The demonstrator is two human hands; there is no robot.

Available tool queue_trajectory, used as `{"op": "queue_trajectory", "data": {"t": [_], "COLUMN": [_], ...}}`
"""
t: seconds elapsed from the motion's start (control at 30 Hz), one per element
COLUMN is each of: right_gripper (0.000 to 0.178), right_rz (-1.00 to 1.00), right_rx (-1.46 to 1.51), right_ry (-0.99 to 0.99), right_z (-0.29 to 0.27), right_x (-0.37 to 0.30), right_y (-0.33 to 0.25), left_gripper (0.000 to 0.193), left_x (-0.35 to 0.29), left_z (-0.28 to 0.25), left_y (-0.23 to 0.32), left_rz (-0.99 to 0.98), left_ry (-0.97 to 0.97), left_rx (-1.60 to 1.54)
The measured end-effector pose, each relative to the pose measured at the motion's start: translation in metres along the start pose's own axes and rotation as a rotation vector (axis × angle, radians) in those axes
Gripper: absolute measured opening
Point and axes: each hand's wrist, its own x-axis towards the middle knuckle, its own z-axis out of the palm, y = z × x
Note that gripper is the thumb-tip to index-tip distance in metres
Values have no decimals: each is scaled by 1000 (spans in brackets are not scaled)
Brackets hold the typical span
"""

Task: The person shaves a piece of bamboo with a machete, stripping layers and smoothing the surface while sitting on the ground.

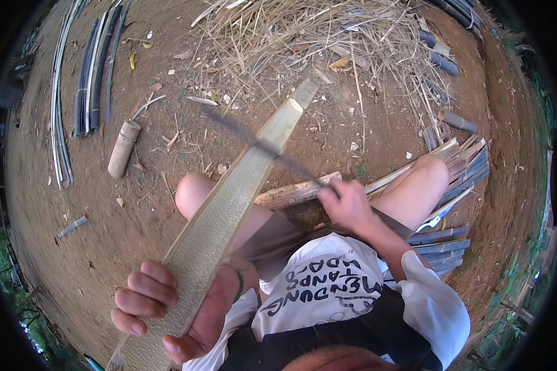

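My left hand (195,312) is wrapped round the lower end of a long, split bamboo slat (216,195), its pale, rough inner face turned up. The slat slants away from me to the upper right, with a light cut notch near its far end. My right hand (348,205) is closed round the handle of a long, dark knife (241,133), whose blade is smeared by motion. The blade lies across the slat's upper part in view; whether it touches, I cannot tell. Between my bent knees is a rough piece of wood (298,190), partly hidden by the slat.
Dry shavings (328,43) are heaped on the dirt ahead. Dark bamboo strips (96,74) lie at the far left, near a short bamboo section (124,149). Split bamboo pieces (442,247) are stacked beside my right leg. A small bamboo offcut (72,227) rests at left.
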Motion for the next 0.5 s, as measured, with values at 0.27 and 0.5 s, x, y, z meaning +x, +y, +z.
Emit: {"op": "queue_trajectory", "data": {"t": [0.27,0.5], "right_gripper": [50,46], "right_rz": [112,142], "right_rx": [40,277], "right_ry": [-169,-247], "right_z": [-38,-38], "right_x": [-11,5], "right_y": [-51,-8], "left_gripper": [33,35], "left_x": [14,9], "left_z": [-1,27], "left_y": [-1,-9], "left_rz": [58,80], "left_ry": [39,65], "left_rx": [71,147]}}
